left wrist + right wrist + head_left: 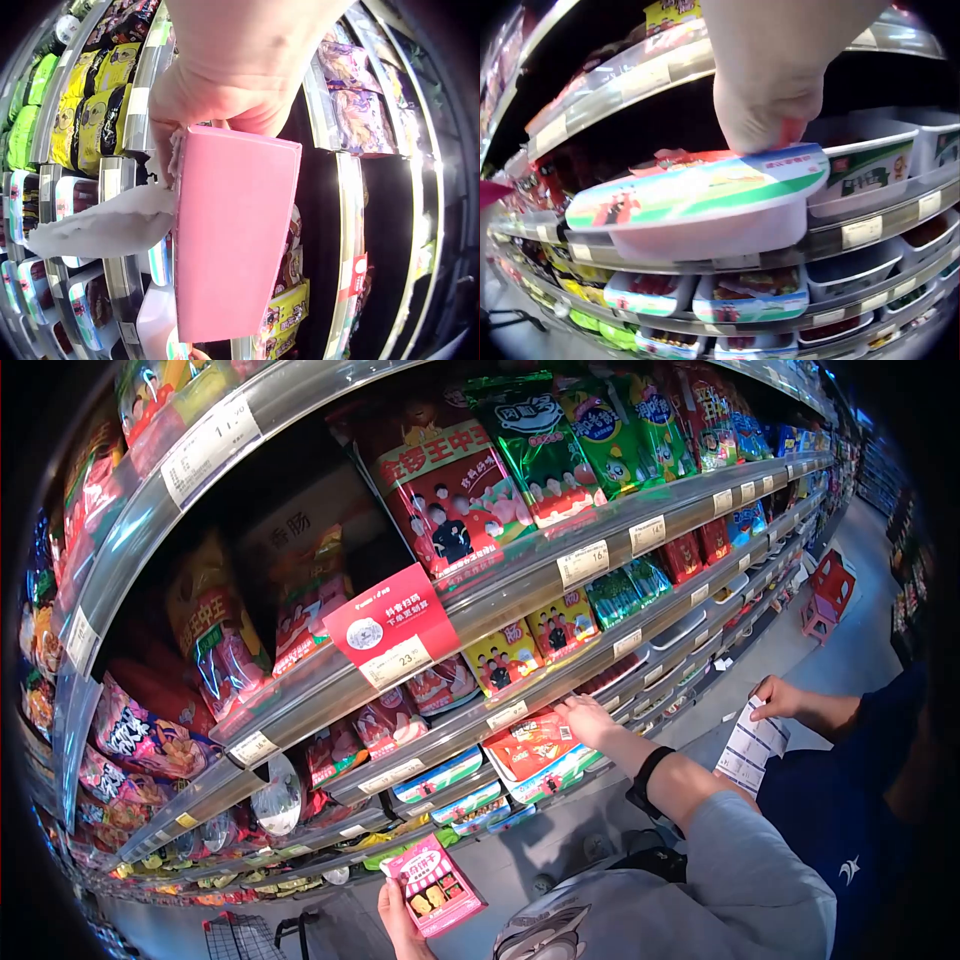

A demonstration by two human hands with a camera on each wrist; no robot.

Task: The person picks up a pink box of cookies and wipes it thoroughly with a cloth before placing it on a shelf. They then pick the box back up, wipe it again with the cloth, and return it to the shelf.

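My left hand grips a pink biscuit box by its edge, low in front of the shelves. In the left wrist view, a white paper piece with a ragged edge juts out beside the box's plain pink side. My right hand is at a shelf tub, its curled fingers pinching the corner of a red packet. That packet lies in a white tub with a blue and green printed front. Red shows between the fingers in the right wrist view, while the fingertips are partly hidden.
Shelves with price-tagged rails hold bagged snacks above and more tubs below. A red price card sticks out from one rail. At the right, a person in dark clothes holds a paper. A red stool stands in the aisle.
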